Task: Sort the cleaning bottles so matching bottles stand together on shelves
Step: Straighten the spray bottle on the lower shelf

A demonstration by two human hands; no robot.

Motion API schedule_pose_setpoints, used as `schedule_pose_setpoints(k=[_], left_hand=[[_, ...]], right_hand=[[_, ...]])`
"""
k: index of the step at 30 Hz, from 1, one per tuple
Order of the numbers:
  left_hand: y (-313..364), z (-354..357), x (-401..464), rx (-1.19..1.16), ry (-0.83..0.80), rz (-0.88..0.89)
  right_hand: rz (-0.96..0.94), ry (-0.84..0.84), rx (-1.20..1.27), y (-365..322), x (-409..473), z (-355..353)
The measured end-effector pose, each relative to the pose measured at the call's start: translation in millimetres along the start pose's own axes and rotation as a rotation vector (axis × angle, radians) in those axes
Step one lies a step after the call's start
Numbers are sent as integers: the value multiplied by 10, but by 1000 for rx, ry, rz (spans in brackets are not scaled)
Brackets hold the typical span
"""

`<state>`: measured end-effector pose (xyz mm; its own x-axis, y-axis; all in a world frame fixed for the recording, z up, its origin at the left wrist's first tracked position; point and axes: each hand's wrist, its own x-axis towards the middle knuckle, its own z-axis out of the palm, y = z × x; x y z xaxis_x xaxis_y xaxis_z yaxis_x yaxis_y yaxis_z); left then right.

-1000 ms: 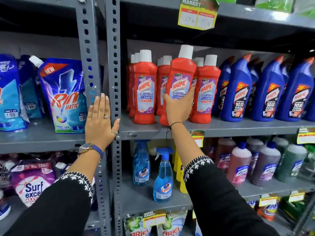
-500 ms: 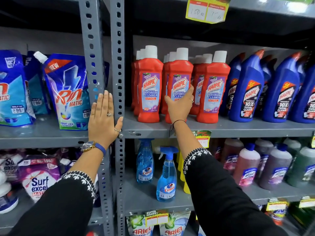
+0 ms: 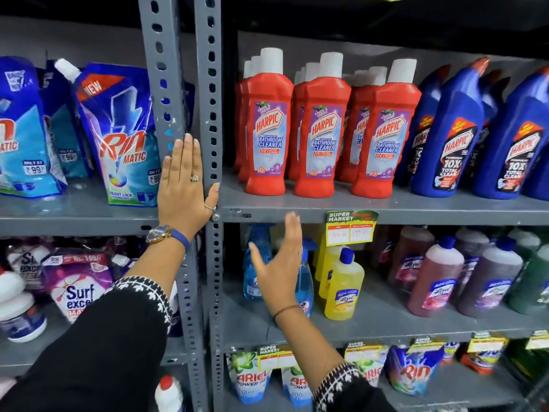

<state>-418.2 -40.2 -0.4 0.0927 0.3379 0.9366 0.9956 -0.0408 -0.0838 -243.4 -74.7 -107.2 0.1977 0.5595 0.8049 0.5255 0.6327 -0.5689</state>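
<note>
Several red Harpic bathroom cleaner bottles with white caps stand upright in rows on the upper grey shelf. Blue Harpic bottles stand to their right. My right hand is open in the air below that shelf's edge, holding nothing, in front of the blue Colin spray bottles. A yellow Lizol bottle stands just right of that hand. My left hand lies flat against the grey shelf upright, fingers spread.
Rin Matic pouches fill the left shelf. Surf Excel packs lie below them. Purple and green Lizol bottles stand on the lower right shelf. Ariel pouches sit on the bottom shelf. A price tag hangs from the shelf edge.
My right hand let go of the middle red Harpic bottle, which now stands upright in its row. The hand dropped below the shelf edge. My left hand stayed on the upright.
</note>
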Motion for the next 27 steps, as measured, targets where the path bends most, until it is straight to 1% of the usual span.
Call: schedule_pose_setpoints(k=[3,6,9,13,17,23,27], left_hand=[[-7,15,0,11,0,1],[-14,28,3,27,6,4],[-23,48,-4,35,16,7],[-26,50,-7,31,25,12],[-24,49,-5,22,35,12],[-26,54,-8,24,28,9],[-35,71,-11,39,36,14]], right_hand=[[80,-49,-140,361,-303,24],[265,-73,-224,654,-441,-3],[483,-83,-197,868,-468,-17],[674,-90,-132,1031,-463,-24],[675,-74,-245,991,-430,1],[638,-142,-191,751,-516,243],[615,-218,-185,674,-570,388]])
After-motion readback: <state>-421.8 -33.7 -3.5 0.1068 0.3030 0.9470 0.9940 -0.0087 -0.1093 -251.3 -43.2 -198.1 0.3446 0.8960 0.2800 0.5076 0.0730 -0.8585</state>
